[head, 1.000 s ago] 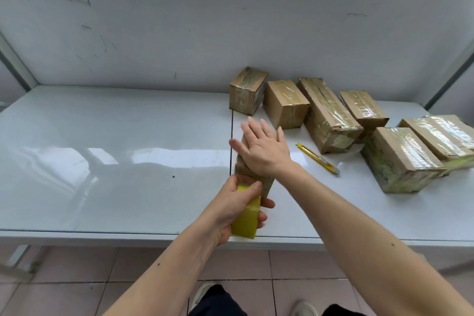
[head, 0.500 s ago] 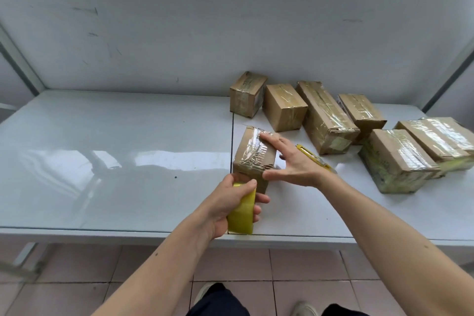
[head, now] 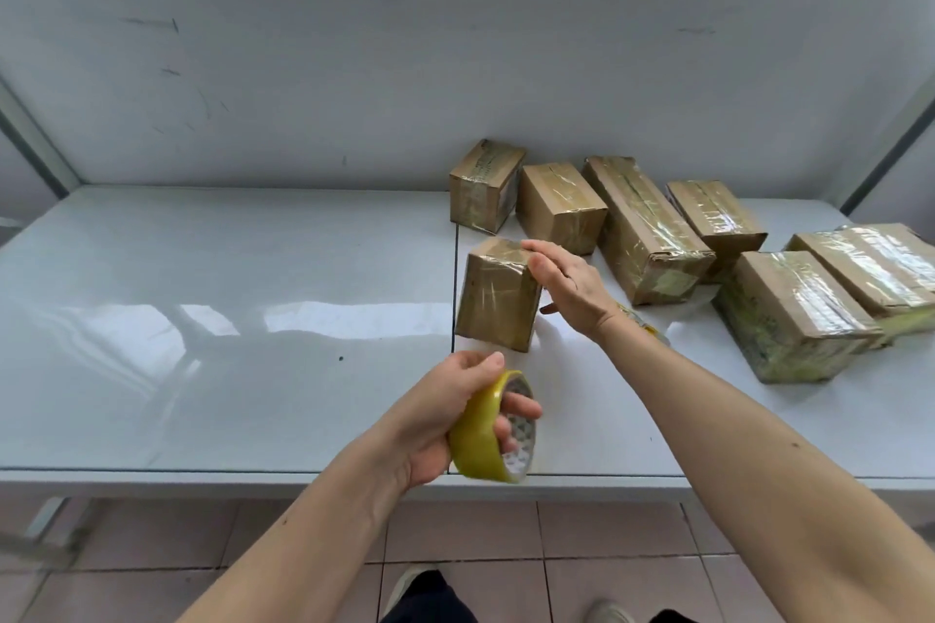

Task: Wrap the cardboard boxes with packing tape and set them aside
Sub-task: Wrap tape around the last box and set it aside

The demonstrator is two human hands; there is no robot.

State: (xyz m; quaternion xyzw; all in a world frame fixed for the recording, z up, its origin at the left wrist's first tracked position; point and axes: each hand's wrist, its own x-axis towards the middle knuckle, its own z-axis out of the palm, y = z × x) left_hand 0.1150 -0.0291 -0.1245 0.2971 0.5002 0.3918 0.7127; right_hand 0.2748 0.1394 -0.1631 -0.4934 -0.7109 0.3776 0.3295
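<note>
We hold the roll of packing tape (head: 488, 430) in our left hand (head: 445, 415), near the near edge of the white table (head: 202, 319). The fingers of this hand go through the hole of the roll and curl around its yellow band, and the thumb presses on top, so the roll is firmly grasped. It is lifted a little above the table surface, apart from the box.

Our right hand (head: 571, 286) is on the cardboard box (head: 498, 299) that we are wrapping. This box stands in the middle of the table, just to the right of the dark seam (head: 454, 299) between the two table panels. The thumb lies on the top right corner of the box and the fingers reach along the top edge; the other fingers are behind the box, so we cannot tell how much they curl around it. The box already shows shiny tape on its front and top faces.

Far and to the right, six other taped boxes (head: 642, 228) lie in a loose row, some touching each other. A yellow utility knife (head: 642, 326) lies on the table just under our right wrist, mostly hidden by the arm. Behind the table is a white wall (head: 354, 66).
</note>
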